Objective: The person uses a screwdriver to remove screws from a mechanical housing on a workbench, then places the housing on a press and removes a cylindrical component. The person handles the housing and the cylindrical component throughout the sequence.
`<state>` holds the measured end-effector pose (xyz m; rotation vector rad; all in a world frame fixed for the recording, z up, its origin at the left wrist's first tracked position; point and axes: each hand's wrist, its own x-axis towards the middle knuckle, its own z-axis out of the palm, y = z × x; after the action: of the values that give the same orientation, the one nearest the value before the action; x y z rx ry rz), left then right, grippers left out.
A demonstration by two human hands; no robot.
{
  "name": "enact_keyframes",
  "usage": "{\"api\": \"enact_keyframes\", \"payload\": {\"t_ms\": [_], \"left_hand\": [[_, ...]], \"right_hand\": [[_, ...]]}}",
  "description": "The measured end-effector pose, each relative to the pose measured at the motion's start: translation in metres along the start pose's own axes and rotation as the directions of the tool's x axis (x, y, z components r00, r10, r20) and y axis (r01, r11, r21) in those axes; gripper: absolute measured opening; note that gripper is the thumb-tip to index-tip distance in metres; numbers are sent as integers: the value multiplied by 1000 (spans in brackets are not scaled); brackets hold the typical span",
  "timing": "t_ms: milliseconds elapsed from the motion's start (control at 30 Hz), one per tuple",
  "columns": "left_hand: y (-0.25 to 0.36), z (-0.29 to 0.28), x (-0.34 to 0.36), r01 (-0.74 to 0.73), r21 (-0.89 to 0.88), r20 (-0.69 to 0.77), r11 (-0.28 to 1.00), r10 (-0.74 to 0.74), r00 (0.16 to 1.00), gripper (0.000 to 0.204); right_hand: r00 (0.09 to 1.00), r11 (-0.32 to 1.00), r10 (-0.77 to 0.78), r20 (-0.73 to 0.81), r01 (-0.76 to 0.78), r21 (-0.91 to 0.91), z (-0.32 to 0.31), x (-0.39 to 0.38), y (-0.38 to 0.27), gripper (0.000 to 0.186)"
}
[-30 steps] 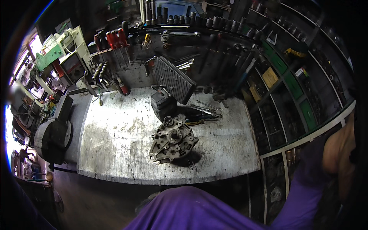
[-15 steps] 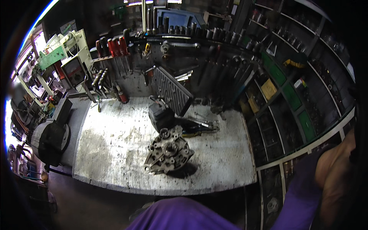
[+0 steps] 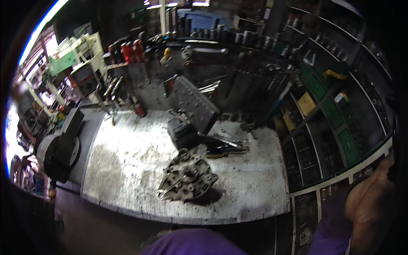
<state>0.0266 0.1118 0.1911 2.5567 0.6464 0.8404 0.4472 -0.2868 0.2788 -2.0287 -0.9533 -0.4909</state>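
Note:
Neither of my hands shows. My bare right arm (image 3: 367, 204), bent upward beside a purple sleeve (image 3: 331, 233), rises along the right rim. Its hand is cut off by the dark edge, so I cannot see what it touches. On the whitish workbench (image 3: 123, 170) in front of me sits a grey cast-metal engine part (image 3: 187, 176), with bosses and holes facing up. Behind it stands a dark boxy part (image 3: 182, 131), and a dark ribbed plate (image 3: 195, 104) leans upright. Hand tools, among them pliers with dark and yellow handles (image 3: 219, 155), lie to the right.
Red-handled screwdrivers (image 3: 132, 52) and a row of sockets (image 3: 250, 39) line the rack behind the bench. Shelving with green drawers (image 3: 314, 83) fills the right side. A round dark machine (image 3: 57, 155) stands at the left. Purple cloth (image 3: 193, 244) shows below the bench's near edge.
The whole view has shifted slightly, so the bench and its things appear lower and a little to the right. My right arm remains raised at the right rim.

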Motion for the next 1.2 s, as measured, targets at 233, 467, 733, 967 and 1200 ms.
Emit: {"api": "enact_keyframes", "payload": {"t_ms": [233, 467, 733, 967, 1200], "left_hand": [[-2, -2, 3, 26, 7, 1, 1000, -26, 1000, 34], [-6, -9, 1, 53, -8, 0, 999, -53, 999, 33], [-10, -16, -2, 85, -11, -15, 996, -85, 996, 31], [-21, -19, -5, 85, -32, -49, 996, -86, 995, 30], [-26, -28, -7, 71, -51, -106, 996, -76, 991, 29]], "right_hand": [[1000, 999, 27, 2, -27, 18, -3, -7, 8, 38], [999, 999, 42, 10, -42, 21, -5, 3, 12, 37], [997, 997, 72, 16, -73, 35, -8, 8, 21, 36], [997, 998, 68, 19, -69, 14, -8, 10, 19, 35], [997, 997, 71, 21, -71, -3, 0, 11, 23, 34]]}}
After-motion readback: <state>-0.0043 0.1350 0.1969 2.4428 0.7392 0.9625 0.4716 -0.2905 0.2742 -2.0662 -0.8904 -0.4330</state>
